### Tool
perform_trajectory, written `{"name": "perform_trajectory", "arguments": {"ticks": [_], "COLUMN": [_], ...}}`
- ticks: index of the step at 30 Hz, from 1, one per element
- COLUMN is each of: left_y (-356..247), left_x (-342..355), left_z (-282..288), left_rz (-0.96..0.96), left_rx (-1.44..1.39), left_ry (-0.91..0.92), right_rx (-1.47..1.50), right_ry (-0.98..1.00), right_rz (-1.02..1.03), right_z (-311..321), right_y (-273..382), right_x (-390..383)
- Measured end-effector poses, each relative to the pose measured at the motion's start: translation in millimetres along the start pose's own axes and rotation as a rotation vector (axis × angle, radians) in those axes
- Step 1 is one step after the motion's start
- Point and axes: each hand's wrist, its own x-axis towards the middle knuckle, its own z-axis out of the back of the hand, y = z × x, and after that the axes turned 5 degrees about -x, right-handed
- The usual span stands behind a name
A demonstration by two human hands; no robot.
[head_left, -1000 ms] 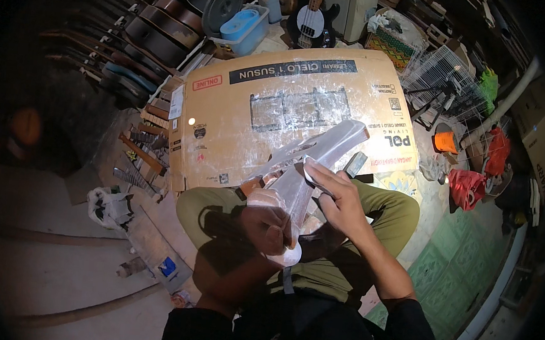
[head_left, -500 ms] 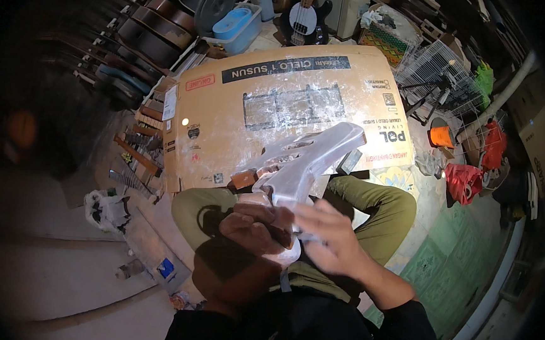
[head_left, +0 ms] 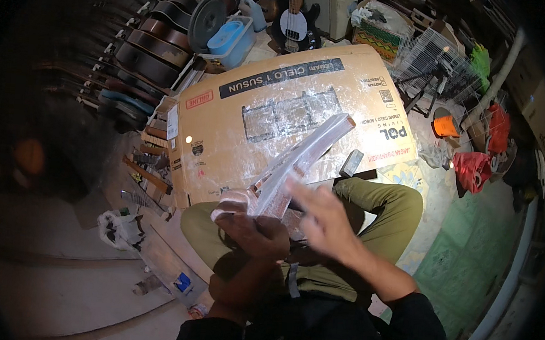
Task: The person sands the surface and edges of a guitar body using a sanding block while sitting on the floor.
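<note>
A wooden guitar body point(head_left: 315, 148), coated in pale dust, is tilted up over my lap, its long narrow edge slanting toward the upper right. My left hand point(head_left: 258, 235) grips its near end from below and mostly lies in shadow. Against the right side of the wood is my right hand point(head_left: 323, 214), its fingers smeared by motion. Whether anything lies under those fingers is hidden. A small dark grey block point(head_left: 351, 163) rests on the cardboard point(head_left: 223, 147) just right of the guitar body.
Dust streaks the printed cardboard before my crossed legs. Several guitars point(head_left: 148, 54) line the far left, near a blue tub point(head_left: 234, 44). A dark bass guitar point(head_left: 293, 26) stands behind. At right are a wire cage point(head_left: 429, 58), an orange container point(head_left: 445, 126) and a red bag point(head_left: 471, 171).
The guitar body has turned more edge-on, hiding its slotted face. My left hand has shifted lower around its near end. My right hand has slid up along the edge.
</note>
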Motion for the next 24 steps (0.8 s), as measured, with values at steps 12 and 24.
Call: {"name": "perform_trajectory", "arguments": {"ticks": [12, 24], "left_y": [8.5, 0.5], "left_x": [-21.9, 61.9], "left_z": [4.5, -4.1], "left_rz": [0.007, 1.187], "left_rx": [0.376, -0.94], "left_ry": [0.092, 0.07], "right_rx": [0.437, -0.036], "right_ry": [-0.014, -0.253], "right_rz": [0.032, 0.172], "right_z": [-8.1, -51.7], "right_y": [34.7, -13.1], "right_x": [-12.2, 2.1]}}
